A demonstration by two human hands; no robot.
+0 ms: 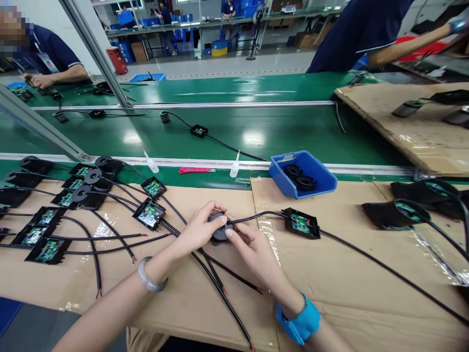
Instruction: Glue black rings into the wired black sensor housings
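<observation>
Between my two hands is a round black housing with a dark grey cap [219,230], just above the cardboard. My left hand [200,226] grips it from the left, thumb on the cap. From the right, my right hand [252,247] pinches its edge where a black cable [256,215] comes out. That cable runs right to an open black box with a green circuit board [302,223], lying on the cardboard. A second cable [388,274] leads from the box toward the lower right. My fingers hide part of the cap.
Several similar housings [95,178] and circuit-board boxes [149,213] lie at left, cables trailing across the cardboard [330,293]. A blue bin [318,188] holds black rings. A red utility knife [196,170] and white dropper bottles [235,167] lie by the green conveyor [220,132]. Two co-workers are across it.
</observation>
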